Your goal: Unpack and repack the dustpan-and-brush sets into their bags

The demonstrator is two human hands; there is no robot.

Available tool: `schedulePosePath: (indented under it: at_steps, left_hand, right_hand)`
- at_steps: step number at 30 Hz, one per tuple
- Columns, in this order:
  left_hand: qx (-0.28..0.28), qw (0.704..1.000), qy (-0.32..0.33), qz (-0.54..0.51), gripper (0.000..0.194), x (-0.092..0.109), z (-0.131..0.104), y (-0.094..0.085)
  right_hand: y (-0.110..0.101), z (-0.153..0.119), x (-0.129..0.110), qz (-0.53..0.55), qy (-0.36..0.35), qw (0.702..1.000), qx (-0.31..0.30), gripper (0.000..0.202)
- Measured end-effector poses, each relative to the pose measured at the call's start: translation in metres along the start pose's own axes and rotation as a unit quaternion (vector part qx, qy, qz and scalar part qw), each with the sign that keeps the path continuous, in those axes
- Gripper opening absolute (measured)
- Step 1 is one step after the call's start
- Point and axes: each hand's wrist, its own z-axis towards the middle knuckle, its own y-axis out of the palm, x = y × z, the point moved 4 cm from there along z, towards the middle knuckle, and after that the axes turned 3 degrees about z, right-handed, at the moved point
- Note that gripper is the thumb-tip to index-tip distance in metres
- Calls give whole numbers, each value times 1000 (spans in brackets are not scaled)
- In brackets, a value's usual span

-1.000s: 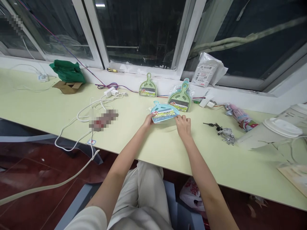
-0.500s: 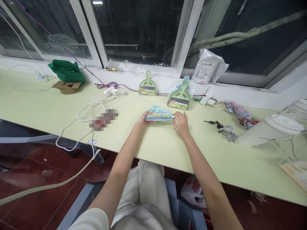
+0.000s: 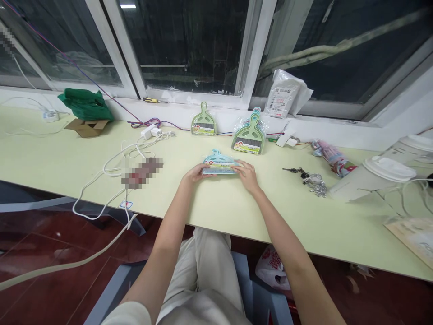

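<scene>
Toward the left end of the bench (image 3: pixel 61 158) a green bag (image 3: pixel 85 104) sits over a cardboard piece (image 3: pixel 85 127) near the far edge, and a white cable (image 3: pixel 111 169) loops from the charger (image 3: pixel 150 132) down over the near edge. My left hand (image 3: pixel 193 173) comes next, its fingers curled closed on the left corner of the blue dustpan set (image 3: pixel 219 163), which lies low at the middle of the bench, between the near edge and the far one, its handle pointing at the window. My right hand (image 3: pixel 247 175) closes on the right corner of the same pack, thumb on top, so I grip it from both sides. I judge the step in hand to be setting this pack down flat, or squaring it up, in front of the others. Behind it, against the far edge, one green dustpan set (image 3: pixel 203 123) stands alone, and further right a stack of dustpan sets (image 3: pixel 249 134) leans in its wrapper. Any next move seems to call for both grips to ease together so the pack does not skew. Right of my hands lie keys (image 3: pixel 309 178) and a folded umbrella (image 3: pixel 332 156).
</scene>
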Motion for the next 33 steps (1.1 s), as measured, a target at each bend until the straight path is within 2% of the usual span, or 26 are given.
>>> schedulePosePath:
  at_steps: [3, 6, 12, 14, 15, 18, 20, 22, 24, 26, 29, 31, 33]
  left_hand:
    - [-31, 996, -61, 58, 42, -1, -2, 0]
    - [-84, 991, -34, 101, 45, 1, -5, 5]
    - [-170, 969, 32, 176, 66, 4, -17, 23]
    - [-182, 963, 36, 196, 74, 7, -22, 27]
    - [-182, 961, 40, 203, 76, 8, -24, 28]
    - [-172, 961, 70, 208, 79, 13, -27, 28]
    - [-170, 958, 94, 213, 89, 14, -26, 24]
    - [-137, 954, 122, 239, 105, 14, -18, 16]
    - [-48, 942, 159, 292, 113, 16, -5, 1]
    - [47, 911, 202, 357, 96, 21, 10, -18]
    - [147, 858, 256, 420, 53, 36, 29, -48]
    - [211, 831, 283, 431, 42, 48, 39, -70]
    - [262, 804, 308, 437, 40, 61, 48, -89]
  right_hand:
    - [7, 0, 13, 57, 34, 998, -14, 27]
    - [8, 0, 21, 101, 67, 993, 15, 25]
    - [1, -2, 15, 130, 105, 975, 148, 23]
    - [3, -3, 20, 166, 154, 955, 193, 38]
    - [7, -3, 25, 204, 185, 941, 194, 47]
    - [23, -1, 38, 354, 250, 890, 141, 56]
    - [29, 0, 44, 414, 261, 858, 154, 57]
    - [31, 2, 48, 425, 269, 839, 208, 62]
    - [34, 10, 46, 412, 271, 837, 236, 68]
    - [40, 25, 39, 392, 258, 853, 229, 67]
    - [57, 59, 22, 326, 213, 902, 187, 50]
    - [73, 84, 10, 265, 183, 934, 156, 41]
    - [94, 111, 4, 224, 163, 951, 135, 40]
